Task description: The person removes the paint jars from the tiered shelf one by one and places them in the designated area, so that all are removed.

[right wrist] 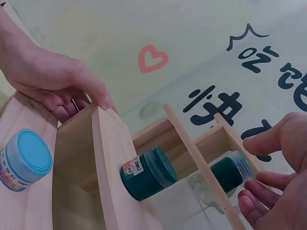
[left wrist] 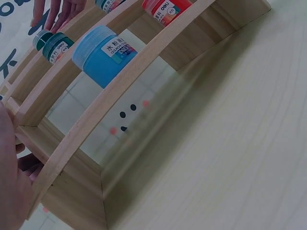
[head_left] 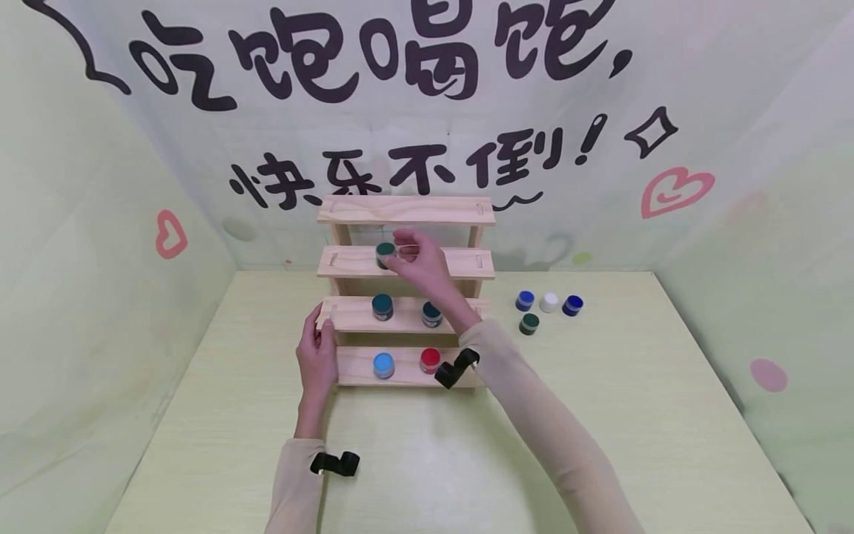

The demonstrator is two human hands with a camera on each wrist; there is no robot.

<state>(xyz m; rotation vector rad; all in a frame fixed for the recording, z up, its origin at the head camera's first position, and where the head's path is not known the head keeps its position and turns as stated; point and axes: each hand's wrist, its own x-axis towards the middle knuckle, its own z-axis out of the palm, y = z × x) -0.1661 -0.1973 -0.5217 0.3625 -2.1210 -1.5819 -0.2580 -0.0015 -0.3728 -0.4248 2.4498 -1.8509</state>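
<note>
A stepped wooden rack [head_left: 427, 210] stands at the back of the table. My left hand [head_left: 316, 357] grips its left side, thumb in front and fingers behind. On the second-highest shelf is a dark green paint jar [head_left: 385, 255]. Beside that jar is my right hand [head_left: 423, 263]; in the right wrist view its thumb and fingers are spread near the lid, not closed round it. One shelf lower stand a teal jar [head_left: 382, 307] and another dark teal jar [head_left: 431, 314]. The lowest shelf holds a light blue jar [head_left: 383, 366] and a red jar [head_left: 430, 360].
Right of the rack, on the table [head_left: 600, 415], stand a blue jar [head_left: 525, 300], a white jar [head_left: 549, 302], a dark blue jar [head_left: 572, 305] and a green jar [head_left: 529, 323]. Printed cloth walls [head_left: 400, 119] enclose the back and sides.
</note>
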